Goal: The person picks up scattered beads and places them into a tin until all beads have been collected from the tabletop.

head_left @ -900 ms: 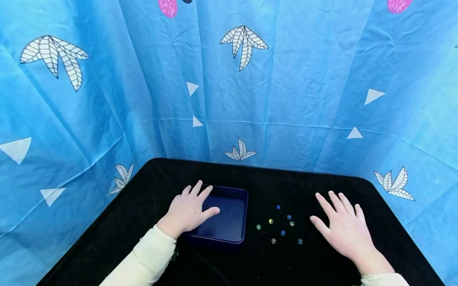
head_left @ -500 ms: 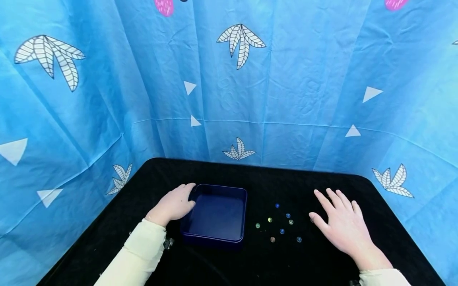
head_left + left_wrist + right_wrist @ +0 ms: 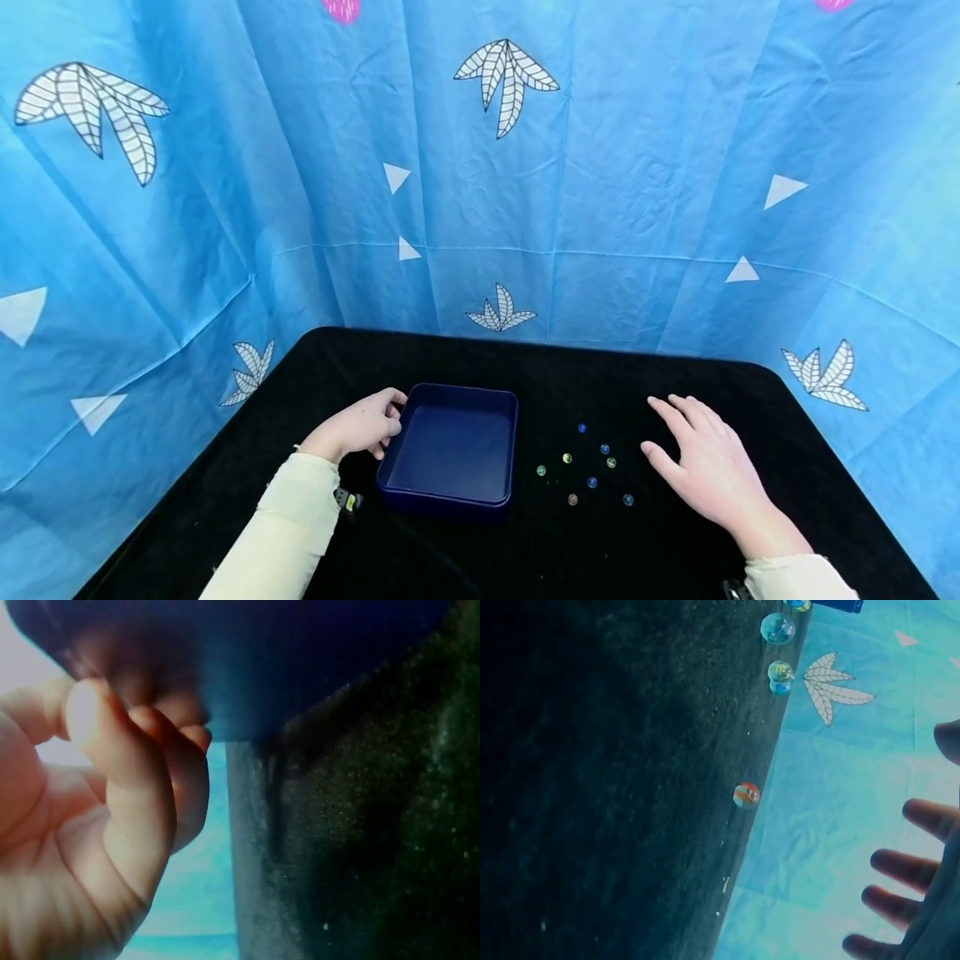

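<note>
A square, shallow, dark blue box (image 3: 450, 502) stands open-topped on the black cloth. My left hand (image 3: 356, 425) is at its left side with the fingers curled, holding its edge. In the left wrist view the bent fingertips (image 3: 86, 705) meet the box's glossy wall (image 3: 262, 660), which mirrors them. Right of the box lie several glass marbles, among them a blue marble (image 3: 592, 482), a green marble (image 3: 542, 471) and a brownish marble (image 3: 573, 500). My right hand (image 3: 712, 475) is palm down to their right, fingers spread. An orange-and-white marble (image 3: 746, 796) shows in the right wrist view.
A black cloth (image 3: 465, 562) covers the table. Beyond its back and side edges hangs a blue curtain (image 3: 622, 208) printed with leaves and triangles. Near the left cuff sits a small dark device (image 3: 347, 501).
My left hand has moved from over the box to its left side, and its spread fingers have curled. The right hand has shifted slightly left. The box and marbles look unmoved.
</note>
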A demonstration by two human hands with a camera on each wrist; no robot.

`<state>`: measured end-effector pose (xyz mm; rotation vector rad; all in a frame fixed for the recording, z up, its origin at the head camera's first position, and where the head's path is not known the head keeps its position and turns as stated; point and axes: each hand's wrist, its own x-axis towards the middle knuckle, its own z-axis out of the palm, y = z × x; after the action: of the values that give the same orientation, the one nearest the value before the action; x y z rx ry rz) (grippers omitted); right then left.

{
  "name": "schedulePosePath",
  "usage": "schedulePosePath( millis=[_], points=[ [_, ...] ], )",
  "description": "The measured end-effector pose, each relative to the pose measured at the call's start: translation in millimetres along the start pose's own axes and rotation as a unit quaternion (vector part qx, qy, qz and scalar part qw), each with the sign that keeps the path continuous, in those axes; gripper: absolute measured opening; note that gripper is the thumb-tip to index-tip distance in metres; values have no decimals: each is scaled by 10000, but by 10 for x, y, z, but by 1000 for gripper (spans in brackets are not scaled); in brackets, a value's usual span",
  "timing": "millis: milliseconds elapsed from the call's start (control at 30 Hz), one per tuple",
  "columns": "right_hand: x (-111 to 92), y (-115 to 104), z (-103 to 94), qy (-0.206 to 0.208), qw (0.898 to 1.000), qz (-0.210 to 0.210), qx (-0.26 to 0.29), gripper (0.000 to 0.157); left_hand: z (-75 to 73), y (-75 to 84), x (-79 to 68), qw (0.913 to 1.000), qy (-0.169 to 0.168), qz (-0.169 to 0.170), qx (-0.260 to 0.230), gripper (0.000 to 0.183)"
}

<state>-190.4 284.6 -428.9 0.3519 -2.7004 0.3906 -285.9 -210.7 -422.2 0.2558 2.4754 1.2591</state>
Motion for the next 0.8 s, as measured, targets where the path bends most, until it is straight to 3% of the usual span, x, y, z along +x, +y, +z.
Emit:
schedulePosePath(
  millis=[133, 233, 467, 700, 800],
  points=[
    [36, 12, 4, -335, 9990, 146, 264, 57, -27, -52, 45, 9991, -193, -80, -371, 50],
    [65, 54, 13, -841, 9951, 351, 390, 48, -28, -97, 59, 9985, -229, -95, -495, 49],
    [137, 247, 141, -2092, 9732, 667, 683, 34, -1, -191, 60, 9977, -215, 89, -635, 49],
    [170, 332, 234, -2168, 9725, 553, 642, 14, 22, -171, 44, 9973, -177, 129, -695, 45],
    [186, 346, 271, -2132, 9731, 517, 705, 13, -5, -158, 47, 9976, -201, 142, -641, 44]
  ],
)
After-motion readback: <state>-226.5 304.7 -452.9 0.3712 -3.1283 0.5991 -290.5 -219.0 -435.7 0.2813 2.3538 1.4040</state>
